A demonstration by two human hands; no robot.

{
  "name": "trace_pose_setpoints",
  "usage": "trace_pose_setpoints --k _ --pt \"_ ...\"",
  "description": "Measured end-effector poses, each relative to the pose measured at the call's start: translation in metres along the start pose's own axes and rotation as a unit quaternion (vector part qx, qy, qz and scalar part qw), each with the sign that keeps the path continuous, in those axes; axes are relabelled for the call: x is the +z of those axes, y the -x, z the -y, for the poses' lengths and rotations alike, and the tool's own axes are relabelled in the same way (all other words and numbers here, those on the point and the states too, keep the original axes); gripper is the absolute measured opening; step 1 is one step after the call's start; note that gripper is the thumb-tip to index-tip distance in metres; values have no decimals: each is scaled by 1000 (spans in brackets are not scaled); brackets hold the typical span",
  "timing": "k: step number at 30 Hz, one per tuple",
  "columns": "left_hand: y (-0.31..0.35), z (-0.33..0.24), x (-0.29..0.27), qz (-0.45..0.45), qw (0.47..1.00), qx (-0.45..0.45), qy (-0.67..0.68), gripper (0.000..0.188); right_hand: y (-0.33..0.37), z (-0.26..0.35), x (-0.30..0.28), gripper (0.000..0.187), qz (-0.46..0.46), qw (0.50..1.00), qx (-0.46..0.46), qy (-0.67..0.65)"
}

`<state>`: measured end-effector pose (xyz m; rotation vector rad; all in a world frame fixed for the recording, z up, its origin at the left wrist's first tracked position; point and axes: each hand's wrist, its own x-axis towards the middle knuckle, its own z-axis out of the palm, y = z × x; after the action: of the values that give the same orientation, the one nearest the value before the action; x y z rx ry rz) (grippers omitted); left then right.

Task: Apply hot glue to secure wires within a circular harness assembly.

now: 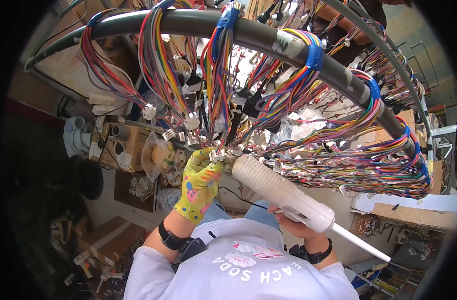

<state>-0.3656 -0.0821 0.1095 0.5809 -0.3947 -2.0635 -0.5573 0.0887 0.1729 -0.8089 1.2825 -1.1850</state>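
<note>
My left hand [200,184], in a yellow patterned glove, pinches a white plug connector [217,155] at the end of a bundle of coloured wires [219,95]. A white hot glue gun [283,195] lies in the closed grip of my right hand [299,227], partly hidden behind it. Its ribbed front end points up and left, close to the connector; whether it touches cannot be made out. From its rear sticks out a long white glue stick [361,243].
Above the hands curves a thick metal rail [261,35], hung with several taped wire bundles. More wires and connectors [348,175] crowd the right side. Cardboard boxes [133,147] and a clear plastic bag [156,157] stand at left. Another person [333,30] is at the far right.
</note>
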Motion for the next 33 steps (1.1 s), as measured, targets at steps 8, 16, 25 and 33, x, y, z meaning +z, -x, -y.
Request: trace_pose_setpoints --k 8,16,25,33 --pt "1 -1 0 10 1000 5 5 37 -4 11 5 38 31 988 -75 133" --pt "5 -5 5 1 1000 -7 -4 37 -4 7 -1 38 34 944 -122 305" --pt "0 -15 14 44 981 -142 124 35 3 -5 -11 41 44 935 -54 349" --pt "-8 -15 10 23 960 -220 170 41 2 -3 1 51 26 998 -21 -47"
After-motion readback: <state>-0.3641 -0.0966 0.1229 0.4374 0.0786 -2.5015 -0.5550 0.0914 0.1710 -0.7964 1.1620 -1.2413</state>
